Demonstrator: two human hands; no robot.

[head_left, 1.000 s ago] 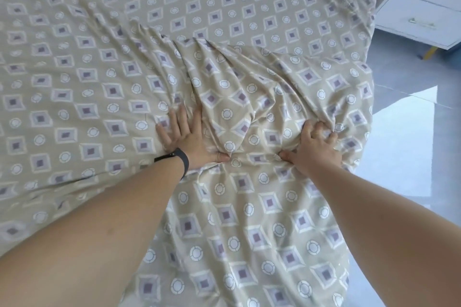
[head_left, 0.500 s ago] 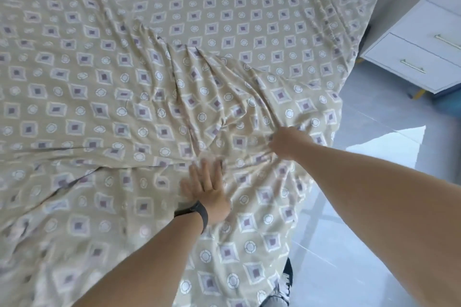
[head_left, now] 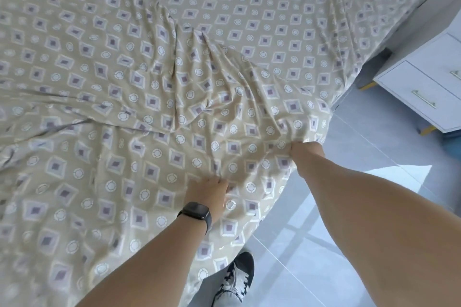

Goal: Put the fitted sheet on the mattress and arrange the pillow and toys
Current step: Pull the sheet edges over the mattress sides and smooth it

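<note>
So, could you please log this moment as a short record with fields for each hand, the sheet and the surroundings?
left hand: fingers curled into a pinched fold of the fitted sheet; black watch on the wrist
right hand: grips bunched fabric near the bed's edge
sheet state: spread over the bed, wrinkled in ridges beyond both hands
surroundings: white drawer unit, grey tiled floor, one shoe

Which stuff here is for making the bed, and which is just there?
For the job: sheet, left hand and right hand, both bunching it.
Just there: drawers, shoe, watch, floor.
</note>
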